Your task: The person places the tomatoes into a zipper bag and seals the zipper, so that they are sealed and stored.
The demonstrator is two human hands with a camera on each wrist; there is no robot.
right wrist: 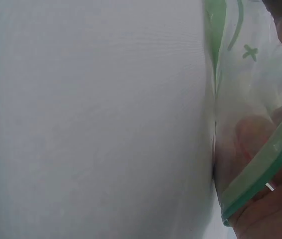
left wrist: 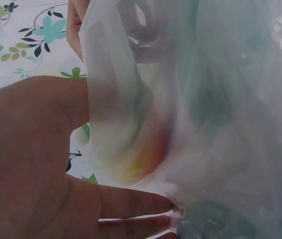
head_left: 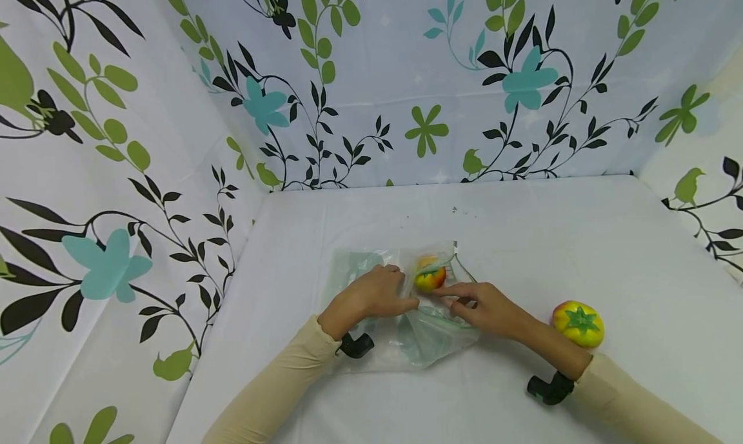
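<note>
A see-through plastic zip bag [head_left: 432, 347] with a green zip strip [right wrist: 263, 174] lies on the white cloth under both hands. A yellow and red toy fruit [head_left: 429, 277] with a green top sits at the bag's mouth; the left wrist view shows its colours through the plastic. My left hand [head_left: 374, 293] holds the bag left of this fruit, plastic gathered at its fingertips. My right hand [head_left: 487, 308] reaches in at the mouth, index finger stretched to the fruit's lower edge. In the right wrist view, its fingers [right wrist: 255, 134] show through the plastic.
A second toy fruit [head_left: 578, 324], yellow with a green star-shaped top, lies beside the right forearm. Leaf-patterned cloth [head_left: 371, 76] hangs behind and at both sides of the table. Small dark specks [head_left: 455, 210] dot the white tablecloth [head_left: 522, 237] toward the back.
</note>
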